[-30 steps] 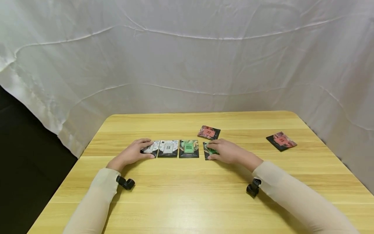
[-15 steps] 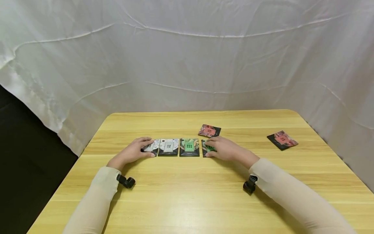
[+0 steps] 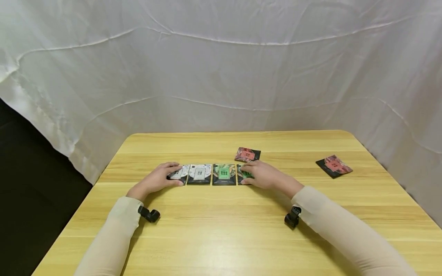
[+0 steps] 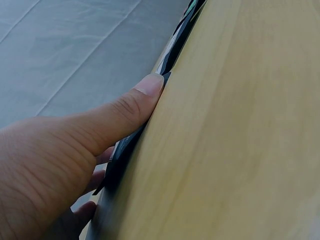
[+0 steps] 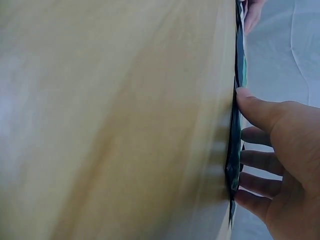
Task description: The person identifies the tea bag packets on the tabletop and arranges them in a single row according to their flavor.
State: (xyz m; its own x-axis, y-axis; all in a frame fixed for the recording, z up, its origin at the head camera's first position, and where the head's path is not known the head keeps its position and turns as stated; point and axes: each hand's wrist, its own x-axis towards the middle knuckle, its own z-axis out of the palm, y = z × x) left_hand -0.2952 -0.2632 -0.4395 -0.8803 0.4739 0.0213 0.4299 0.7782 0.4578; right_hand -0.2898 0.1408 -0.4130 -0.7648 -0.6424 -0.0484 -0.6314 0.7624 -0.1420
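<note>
In the head view, flat packets lie in a row on the table. My left hand (image 3: pixel 158 179) rests on the leftmost white-and-black packet (image 3: pixel 177 173), its thumb (image 4: pixel 149 86) along the near edge. A second white-and-black packet (image 3: pixel 199 174) comes beside it, then a green-and-black packet (image 3: pixel 224 174). At the right end, my right hand (image 3: pixel 264 175) presses on another green-and-black packet (image 3: pixel 239 177), partly hidden under the fingers. In the right wrist view, the thumb touches that packet's near edge and the fingers (image 5: pixel 260 162) lie extended against it.
One red-and-black packet (image 3: pixel 247 154) lies just behind the right hand. A second red-and-black packet (image 3: pixel 334 166) lies turned at the far right. The wooden table (image 3: pixel 221 230) ends at a pale hanging cloth (image 3: pixel 221 76) behind.
My right hand has slid the green packet leftward, narrowing the gap to the other green one until they lie almost edge to edge. The left hand has stayed in place.
</note>
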